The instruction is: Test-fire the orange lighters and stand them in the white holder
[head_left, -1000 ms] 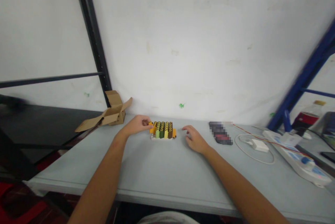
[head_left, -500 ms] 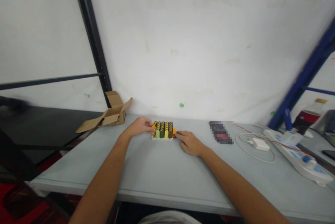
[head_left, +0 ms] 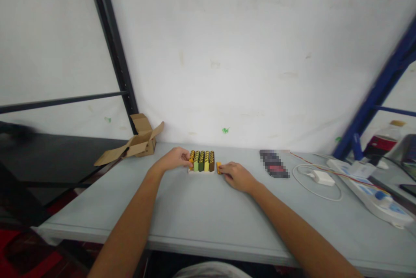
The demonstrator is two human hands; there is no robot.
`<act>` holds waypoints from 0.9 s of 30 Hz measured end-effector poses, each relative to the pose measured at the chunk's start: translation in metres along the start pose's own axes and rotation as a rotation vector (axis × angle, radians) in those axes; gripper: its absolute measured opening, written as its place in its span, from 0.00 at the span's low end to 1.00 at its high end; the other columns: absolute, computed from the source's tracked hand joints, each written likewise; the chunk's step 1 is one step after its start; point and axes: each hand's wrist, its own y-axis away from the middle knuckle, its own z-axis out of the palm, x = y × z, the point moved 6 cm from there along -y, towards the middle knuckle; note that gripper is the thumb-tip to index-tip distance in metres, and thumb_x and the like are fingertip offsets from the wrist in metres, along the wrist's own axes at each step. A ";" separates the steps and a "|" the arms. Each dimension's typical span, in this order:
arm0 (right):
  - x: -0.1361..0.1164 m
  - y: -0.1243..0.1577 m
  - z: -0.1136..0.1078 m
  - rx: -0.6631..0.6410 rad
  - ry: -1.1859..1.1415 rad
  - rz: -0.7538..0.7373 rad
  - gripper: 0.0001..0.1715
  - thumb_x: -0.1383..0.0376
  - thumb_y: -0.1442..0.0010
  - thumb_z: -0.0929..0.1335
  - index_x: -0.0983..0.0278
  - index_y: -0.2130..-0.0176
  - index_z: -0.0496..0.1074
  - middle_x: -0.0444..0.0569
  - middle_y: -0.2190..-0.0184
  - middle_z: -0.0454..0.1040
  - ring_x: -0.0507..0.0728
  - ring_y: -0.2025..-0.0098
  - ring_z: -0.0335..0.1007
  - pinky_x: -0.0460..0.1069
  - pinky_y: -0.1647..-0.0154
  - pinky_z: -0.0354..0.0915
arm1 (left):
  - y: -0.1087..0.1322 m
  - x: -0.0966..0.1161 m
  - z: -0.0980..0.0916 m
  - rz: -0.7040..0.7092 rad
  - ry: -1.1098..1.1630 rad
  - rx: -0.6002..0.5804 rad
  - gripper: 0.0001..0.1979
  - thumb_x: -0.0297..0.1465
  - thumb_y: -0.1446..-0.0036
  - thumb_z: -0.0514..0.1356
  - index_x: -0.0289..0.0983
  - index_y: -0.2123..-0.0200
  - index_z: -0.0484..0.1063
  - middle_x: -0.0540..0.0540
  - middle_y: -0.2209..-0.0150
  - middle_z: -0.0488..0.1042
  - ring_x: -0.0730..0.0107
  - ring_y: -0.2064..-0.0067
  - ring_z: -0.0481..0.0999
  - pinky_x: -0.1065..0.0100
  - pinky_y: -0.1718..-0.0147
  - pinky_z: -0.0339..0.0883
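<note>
A small block set (head_left: 201, 164) of green, yellow and brown columns with dark patterned tops stands on a white base in the middle of the table. My left hand (head_left: 176, 158) is at its left end, the fingertips pinched on an orange piece (head_left: 190, 167) at that edge. Just off the right end of the set, my right hand (head_left: 236, 175) grips an orange block (head_left: 219, 168) between thumb and fingers. A narrow gap separates this block from the brown column.
An opened cardboard box (head_left: 144, 142) lies at the back left. To the right are a pixelated dark item (head_left: 274, 164), a white adapter (head_left: 323, 178) with a looped cable, a power strip (head_left: 373, 197) and a bottle (head_left: 383, 141) of dark drink.
The orange block at the right has moved a little away from the brown column, with my right hand on it. The orange piece at the left now sits closer against the green column.
</note>
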 end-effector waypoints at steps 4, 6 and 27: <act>0.001 0.001 -0.006 0.014 0.046 0.061 0.17 0.76 0.39 0.63 0.62 0.58 0.77 0.50 0.66 0.78 0.57 0.59 0.69 0.51 0.55 0.62 | 0.005 -0.006 -0.001 -0.026 0.097 -0.077 0.15 0.39 0.60 0.70 0.36 0.73 0.74 0.46 0.71 0.81 0.62 0.66 0.79 0.67 0.66 0.70; -0.001 0.001 -0.008 0.032 0.065 0.053 0.21 0.77 0.41 0.63 0.62 0.52 0.75 0.52 0.59 0.77 0.59 0.55 0.67 0.52 0.53 0.62 | 0.007 -0.014 -0.003 -0.045 0.099 -0.105 0.16 0.38 0.61 0.70 0.36 0.70 0.74 0.45 0.69 0.81 0.61 0.65 0.80 0.65 0.63 0.71; 0.043 0.015 -0.030 0.453 -0.535 0.423 0.21 0.54 0.30 0.55 0.62 0.63 0.69 0.44 0.75 0.69 0.53 0.74 0.63 0.47 0.70 0.59 | -0.001 -0.031 -0.008 -0.025 -0.148 0.058 0.26 0.46 0.50 0.58 0.35 0.53 0.74 0.41 0.58 0.80 0.58 0.59 0.79 0.63 0.57 0.71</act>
